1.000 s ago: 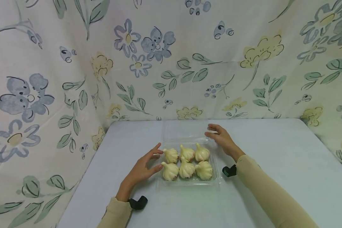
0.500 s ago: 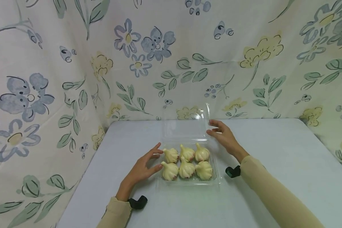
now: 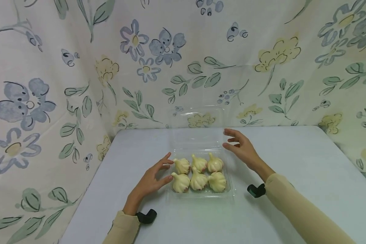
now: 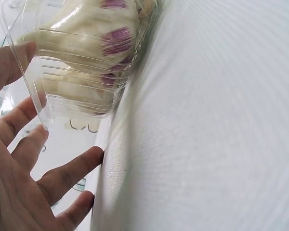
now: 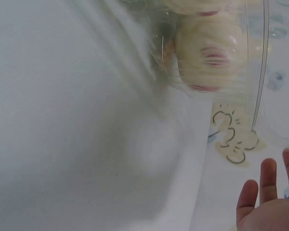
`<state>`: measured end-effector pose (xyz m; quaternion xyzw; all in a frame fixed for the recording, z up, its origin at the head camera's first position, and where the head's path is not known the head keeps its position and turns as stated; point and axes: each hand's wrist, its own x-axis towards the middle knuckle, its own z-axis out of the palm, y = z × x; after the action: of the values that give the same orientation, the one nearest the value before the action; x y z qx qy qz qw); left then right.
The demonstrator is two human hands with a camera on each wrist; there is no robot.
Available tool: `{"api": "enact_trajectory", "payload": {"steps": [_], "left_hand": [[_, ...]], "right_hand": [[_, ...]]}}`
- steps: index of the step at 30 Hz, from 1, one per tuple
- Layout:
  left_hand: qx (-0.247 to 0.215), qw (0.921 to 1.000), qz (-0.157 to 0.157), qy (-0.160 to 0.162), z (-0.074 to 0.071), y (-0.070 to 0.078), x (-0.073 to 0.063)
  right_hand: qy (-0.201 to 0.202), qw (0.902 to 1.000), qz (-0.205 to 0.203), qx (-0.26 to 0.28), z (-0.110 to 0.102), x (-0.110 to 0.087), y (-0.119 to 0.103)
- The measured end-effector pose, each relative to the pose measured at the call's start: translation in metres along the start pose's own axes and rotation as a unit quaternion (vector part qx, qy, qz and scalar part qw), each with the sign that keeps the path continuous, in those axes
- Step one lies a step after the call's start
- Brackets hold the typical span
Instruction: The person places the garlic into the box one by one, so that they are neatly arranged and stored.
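Observation:
A clear plastic clamshell box (image 3: 201, 195) stands on the table with several garlic bulbs (image 3: 199, 181) in two rows. Its transparent lid (image 3: 198, 137) is raised at the far side. My left hand (image 3: 152, 176) is at the box's left side, fingers spread; in the left wrist view the thumb and fingertips touch the rim. Purple patches mark the garlic there, seen through the ribbed wall. Beside the lid's right edge is my right hand (image 3: 241, 145), fingers extended and loosely bent, nothing held. The right wrist view shows only some fingertips below the lid's edge.
The white table (image 3: 292, 162) runs back to a floral curtain (image 3: 183, 67) that hangs behind it and along both sides. A black wrist device (image 3: 147, 216) sits on the left wrist and another black device (image 3: 256, 190) on the right.
The lid has swung up from lying low behind the box to a raised position. My right hand has shifted slightly right, off the lid's edge. The left hand stays in place.

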<state>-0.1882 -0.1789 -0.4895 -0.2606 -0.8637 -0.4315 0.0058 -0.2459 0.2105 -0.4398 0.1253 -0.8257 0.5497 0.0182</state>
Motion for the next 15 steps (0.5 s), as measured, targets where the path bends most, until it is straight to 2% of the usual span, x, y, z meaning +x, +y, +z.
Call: {"api": "enact_trajectory", "payload": {"steps": [11,15], "left_hand": [[0.005,0.9999,-0.010,0.002,0.001,-0.003,0.000],[0.001,1.0000,-0.001,0.001,0.001,-0.002,0.000]], "right_hand": [[-0.012,0.9993,-0.026,-0.026,-0.003,-0.023,-0.004],[-0.014,0.9989,-0.031,-0.032,-0.003,-0.032,-0.004]]}}
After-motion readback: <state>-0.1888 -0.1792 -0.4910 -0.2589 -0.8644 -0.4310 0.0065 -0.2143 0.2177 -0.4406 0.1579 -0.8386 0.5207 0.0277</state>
